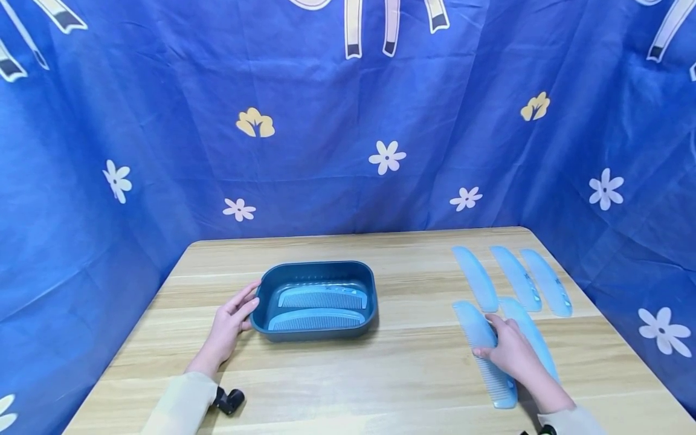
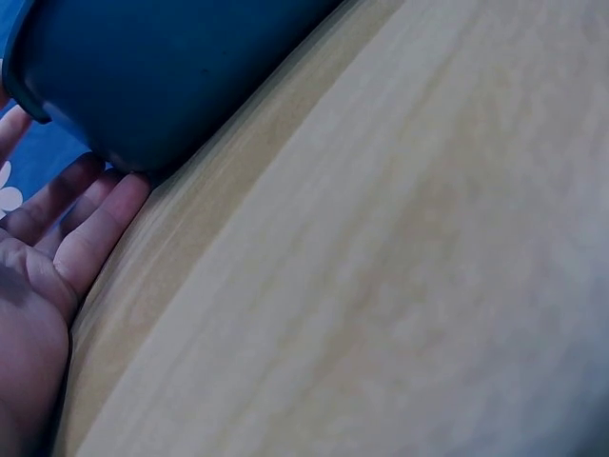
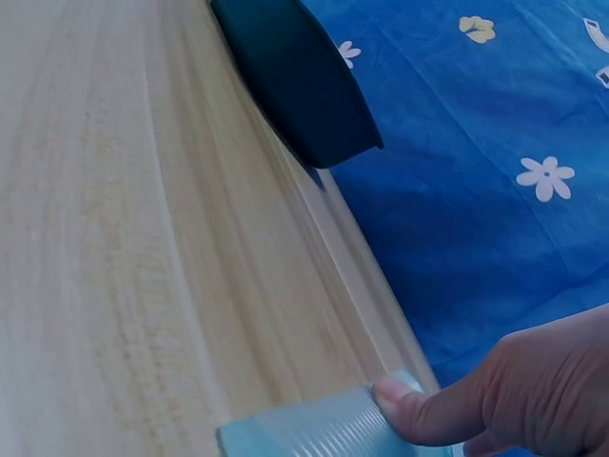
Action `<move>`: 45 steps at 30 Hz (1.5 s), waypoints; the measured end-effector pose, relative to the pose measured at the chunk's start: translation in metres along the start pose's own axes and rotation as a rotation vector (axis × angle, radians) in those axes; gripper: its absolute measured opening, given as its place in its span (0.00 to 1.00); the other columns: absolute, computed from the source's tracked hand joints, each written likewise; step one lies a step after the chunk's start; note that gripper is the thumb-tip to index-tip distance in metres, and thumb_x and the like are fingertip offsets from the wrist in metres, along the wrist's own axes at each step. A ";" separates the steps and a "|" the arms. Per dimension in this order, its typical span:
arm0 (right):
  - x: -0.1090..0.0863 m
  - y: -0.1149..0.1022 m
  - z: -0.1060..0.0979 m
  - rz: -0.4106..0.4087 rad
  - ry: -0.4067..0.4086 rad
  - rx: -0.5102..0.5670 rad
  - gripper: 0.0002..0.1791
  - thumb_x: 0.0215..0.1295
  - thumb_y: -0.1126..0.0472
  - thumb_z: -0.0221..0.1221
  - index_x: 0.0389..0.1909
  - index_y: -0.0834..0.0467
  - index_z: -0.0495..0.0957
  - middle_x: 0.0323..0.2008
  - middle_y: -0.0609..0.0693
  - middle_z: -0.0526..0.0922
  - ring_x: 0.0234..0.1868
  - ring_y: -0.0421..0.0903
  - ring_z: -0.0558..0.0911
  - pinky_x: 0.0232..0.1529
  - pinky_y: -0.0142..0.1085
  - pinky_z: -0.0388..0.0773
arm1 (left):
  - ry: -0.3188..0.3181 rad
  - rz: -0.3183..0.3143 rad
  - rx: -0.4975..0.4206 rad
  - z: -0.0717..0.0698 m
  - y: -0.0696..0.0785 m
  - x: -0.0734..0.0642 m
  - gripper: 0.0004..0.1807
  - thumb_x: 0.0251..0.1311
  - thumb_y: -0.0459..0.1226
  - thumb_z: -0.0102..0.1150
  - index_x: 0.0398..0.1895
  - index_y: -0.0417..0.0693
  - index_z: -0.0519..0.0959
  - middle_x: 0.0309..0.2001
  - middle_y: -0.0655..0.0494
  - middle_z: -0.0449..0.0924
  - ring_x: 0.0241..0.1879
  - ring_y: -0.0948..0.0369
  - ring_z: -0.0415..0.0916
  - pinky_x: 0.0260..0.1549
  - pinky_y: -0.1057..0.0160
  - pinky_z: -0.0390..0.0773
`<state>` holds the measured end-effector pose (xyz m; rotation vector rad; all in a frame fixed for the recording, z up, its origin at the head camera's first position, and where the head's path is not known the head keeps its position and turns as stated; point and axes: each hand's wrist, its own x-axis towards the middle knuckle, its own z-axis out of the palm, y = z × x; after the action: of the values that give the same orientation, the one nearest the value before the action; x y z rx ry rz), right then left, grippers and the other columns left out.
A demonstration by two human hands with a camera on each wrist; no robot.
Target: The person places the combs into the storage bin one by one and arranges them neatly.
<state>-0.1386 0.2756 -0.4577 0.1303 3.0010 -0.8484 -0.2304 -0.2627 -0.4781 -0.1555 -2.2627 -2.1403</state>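
At the left end of a dark blue basin (image 1: pixel 312 334), my left hand (image 1: pixel 227 323) holds the wall, its thumb at the rim. In the left wrist view its fingers (image 2: pixel 100 233) touch the basin's lower corner. Two blue combs (image 1: pixel 323 298) lie side by side inside the basin. My right hand (image 1: pixel 511 350) grips a light blue comb (image 1: pixel 478 329) across its middle, thumb on the toothed side. Only the thumb and part of that comb (image 3: pixel 324 433) show in the right wrist view. Another comb (image 1: pixel 530 335) lies just right of this hand, partly covered by it.
Behind the right hand, three more light blue combs (image 1: pixel 511 272) lie in a row on the wooden table (image 1: pixel 391 374). A blue patterned cloth (image 1: pixel 326 199) hangs behind and along both sides of the table.
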 end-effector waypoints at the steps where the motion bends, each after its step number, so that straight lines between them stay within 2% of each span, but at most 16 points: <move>1: 0.000 0.001 -0.001 0.011 -0.007 0.012 0.47 0.45 0.53 0.72 0.62 0.70 0.61 0.43 0.67 0.69 0.41 0.59 0.74 0.38 0.52 0.74 | -0.001 -0.001 -0.001 0.000 0.000 0.000 0.28 0.65 0.44 0.53 0.68 0.49 0.63 0.58 0.45 0.66 0.49 0.67 0.73 0.35 0.63 0.81; 4: 0.001 0.002 -0.002 0.027 -0.023 0.032 0.48 0.44 0.52 0.72 0.62 0.70 0.61 0.41 0.65 0.70 0.40 0.56 0.74 0.37 0.50 0.74 | -0.002 -0.001 0.000 0.000 0.000 0.001 0.28 0.65 0.44 0.53 0.68 0.49 0.63 0.57 0.46 0.66 0.50 0.67 0.73 0.35 0.63 0.81; 9: 0.002 0.003 -0.003 0.012 -0.024 0.041 0.48 0.42 0.52 0.73 0.61 0.70 0.62 0.42 0.65 0.72 0.42 0.57 0.74 0.39 0.51 0.74 | -0.003 0.006 -0.007 0.001 0.000 0.000 0.29 0.65 0.44 0.53 0.67 0.48 0.63 0.56 0.49 0.68 0.49 0.67 0.73 0.35 0.63 0.81; 19: 0.007 0.004 -0.005 -0.033 -0.043 0.091 0.44 0.42 0.59 0.73 0.60 0.72 0.64 0.44 0.67 0.77 0.43 0.59 0.77 0.41 0.51 0.76 | 0.001 0.002 0.002 0.000 0.000 0.000 0.28 0.65 0.44 0.53 0.68 0.48 0.63 0.58 0.44 0.65 0.49 0.67 0.73 0.34 0.63 0.81; 26: 0.007 0.004 -0.006 -0.037 -0.044 0.138 0.44 0.45 0.60 0.72 0.61 0.71 0.63 0.47 0.69 0.74 0.47 0.63 0.75 0.43 0.53 0.75 | -0.004 0.006 -0.001 0.000 0.001 0.000 0.28 0.65 0.43 0.53 0.68 0.48 0.63 0.58 0.45 0.67 0.49 0.66 0.74 0.34 0.63 0.81; 30: 0.005 0.005 -0.006 -0.038 -0.038 0.190 0.41 0.46 0.63 0.70 0.61 0.69 0.64 0.45 0.66 0.75 0.46 0.61 0.74 0.41 0.50 0.76 | -0.003 0.003 0.001 0.000 0.001 0.000 0.29 0.66 0.44 0.52 0.68 0.48 0.62 0.57 0.46 0.67 0.49 0.67 0.74 0.34 0.63 0.81; 34: 0.005 0.007 -0.004 -0.013 -0.032 0.260 0.39 0.48 0.66 0.69 0.62 0.68 0.63 0.40 0.60 0.75 0.41 0.54 0.74 0.37 0.43 0.76 | -0.004 0.002 -0.008 0.001 0.000 -0.001 0.29 0.65 0.44 0.53 0.68 0.47 0.62 0.57 0.48 0.67 0.49 0.67 0.74 0.35 0.63 0.81; 37: 0.004 0.007 -0.004 0.009 -0.033 0.301 0.39 0.49 0.67 0.68 0.62 0.68 0.62 0.39 0.58 0.75 0.40 0.52 0.74 0.37 0.41 0.75 | -0.005 0.008 -0.016 0.000 -0.001 -0.001 0.28 0.65 0.43 0.53 0.68 0.47 0.63 0.55 0.51 0.69 0.48 0.67 0.74 0.35 0.62 0.81; 41: 0.003 0.004 -0.007 0.016 -0.030 0.327 0.38 0.50 0.67 0.68 0.62 0.67 0.62 0.42 0.60 0.74 0.44 0.55 0.74 0.39 0.45 0.76 | -0.005 0.014 -0.022 0.000 -0.001 0.000 0.28 0.65 0.43 0.53 0.68 0.48 0.63 0.54 0.55 0.70 0.48 0.67 0.75 0.35 0.62 0.81; 45: 0.002 0.003 -0.007 -0.012 -0.014 0.348 0.37 0.51 0.70 0.66 0.63 0.66 0.61 0.40 0.59 0.71 0.44 0.56 0.74 0.38 0.42 0.76 | -0.003 0.011 -0.016 0.001 -0.001 -0.001 0.28 0.65 0.43 0.53 0.68 0.48 0.63 0.55 0.52 0.69 0.48 0.67 0.74 0.34 0.63 0.81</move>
<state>-0.1407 0.2818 -0.4529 0.1106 2.8129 -1.3581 -0.2300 -0.2620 -0.4793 -0.1712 -2.2406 -2.1550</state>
